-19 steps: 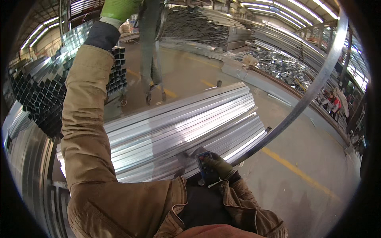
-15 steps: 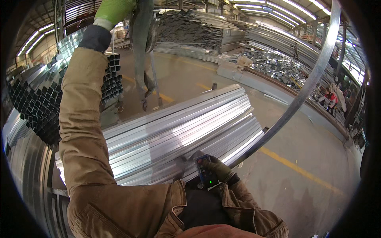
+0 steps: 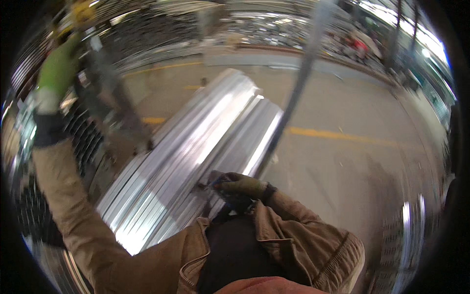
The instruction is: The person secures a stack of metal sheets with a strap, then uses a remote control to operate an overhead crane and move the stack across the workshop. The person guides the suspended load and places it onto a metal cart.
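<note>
My right hand (image 3: pixel 244 185), in an olive work glove, is closed around a dark handheld remote control (image 3: pixel 234 200) in front of my chest. Below it lies a long bundle of shiny metal profiles (image 3: pixel 196 147), slanting away to the far right. My left arm reaches up to the upper left. The green-gloved left hand (image 3: pixel 56 73) is smeared by motion, so its grip cannot be made out. Beside it hangs a wide grey strap (image 3: pixel 110 81), and a blurred yellow piece (image 3: pixel 82 12) shows just above.
A long grey metal bar (image 3: pixel 293 95) rises past the bundle's right side. Stacked square tubes (image 3: pixel 83 130) stand at left. Scrap metal (image 3: pixel 274 29) lies behind a low wall (image 3: pixel 254 57). A person in red (image 3: pixel 360 45) is far right. Yellow lines (image 3: pixel 338 135) cross the floor.
The whole view has swung to the right and blurred. My left hand now appears lower and farther left, with the strap still beside it. My right hand keeps the remote control at my chest.
</note>
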`<state>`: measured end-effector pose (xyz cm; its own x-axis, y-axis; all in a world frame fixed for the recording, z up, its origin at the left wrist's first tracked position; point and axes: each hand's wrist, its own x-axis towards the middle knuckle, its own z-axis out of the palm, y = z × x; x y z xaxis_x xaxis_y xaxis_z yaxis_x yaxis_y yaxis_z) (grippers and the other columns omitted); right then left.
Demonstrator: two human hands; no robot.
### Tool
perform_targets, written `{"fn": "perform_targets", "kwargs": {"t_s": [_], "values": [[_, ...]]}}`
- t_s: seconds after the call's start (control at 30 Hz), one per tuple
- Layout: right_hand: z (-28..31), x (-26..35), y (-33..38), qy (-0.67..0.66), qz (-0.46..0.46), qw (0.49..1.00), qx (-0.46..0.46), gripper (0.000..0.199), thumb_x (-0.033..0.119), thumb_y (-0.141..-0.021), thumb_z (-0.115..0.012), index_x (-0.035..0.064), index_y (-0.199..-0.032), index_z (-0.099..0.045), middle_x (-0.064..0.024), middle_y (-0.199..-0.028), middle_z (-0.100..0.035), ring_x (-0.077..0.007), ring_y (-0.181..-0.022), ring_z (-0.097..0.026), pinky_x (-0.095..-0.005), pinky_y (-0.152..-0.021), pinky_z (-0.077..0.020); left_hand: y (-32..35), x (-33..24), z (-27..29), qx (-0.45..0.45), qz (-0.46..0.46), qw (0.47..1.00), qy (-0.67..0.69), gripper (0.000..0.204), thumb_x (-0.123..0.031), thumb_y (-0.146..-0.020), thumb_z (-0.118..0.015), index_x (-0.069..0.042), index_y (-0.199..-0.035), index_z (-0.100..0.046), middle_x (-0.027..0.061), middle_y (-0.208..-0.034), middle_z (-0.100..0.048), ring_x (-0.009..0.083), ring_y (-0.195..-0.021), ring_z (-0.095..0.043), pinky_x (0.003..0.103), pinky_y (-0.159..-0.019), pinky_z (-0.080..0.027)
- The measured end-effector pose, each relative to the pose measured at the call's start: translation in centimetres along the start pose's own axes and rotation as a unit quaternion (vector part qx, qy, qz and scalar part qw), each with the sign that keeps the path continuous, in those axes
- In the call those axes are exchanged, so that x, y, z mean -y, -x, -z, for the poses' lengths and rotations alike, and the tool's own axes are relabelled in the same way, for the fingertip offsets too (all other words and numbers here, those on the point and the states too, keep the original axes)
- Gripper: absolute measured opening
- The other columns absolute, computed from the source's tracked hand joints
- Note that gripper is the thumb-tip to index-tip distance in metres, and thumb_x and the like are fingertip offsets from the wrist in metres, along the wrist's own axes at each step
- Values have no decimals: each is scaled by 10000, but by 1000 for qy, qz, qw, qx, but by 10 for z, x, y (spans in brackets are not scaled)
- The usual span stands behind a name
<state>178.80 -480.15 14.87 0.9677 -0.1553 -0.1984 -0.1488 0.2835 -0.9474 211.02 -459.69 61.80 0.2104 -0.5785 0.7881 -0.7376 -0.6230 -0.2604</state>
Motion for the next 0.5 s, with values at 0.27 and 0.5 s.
{"fn": "perform_targets", "kwargs": {"t_s": [0.27,0.5], "values": [[0,-6,18,24,2,994,-106,782,468,-887,-827,-3,-1437,-532,-122,-1238,-678,-192,-1148,-619,-332,-984,-534,29,66,-35,93,38,992,82,440,-261,-1038,-554,-97,-1443,-607,177,-1217,-723,278,-1099,-701,382,-939,-546],[7,-30,12,-105,2,990,-96,603,448,-931,-788,41,-1338,-608,-30,-1104,-713,-97,-915,-673,-258,-796,-572,101,59,-164,102,-82,966,223,387,-117,-1024,-599,19,-1386,-596,166,-1318,-674,320,-1152,-662,379,-971,-519]]}}
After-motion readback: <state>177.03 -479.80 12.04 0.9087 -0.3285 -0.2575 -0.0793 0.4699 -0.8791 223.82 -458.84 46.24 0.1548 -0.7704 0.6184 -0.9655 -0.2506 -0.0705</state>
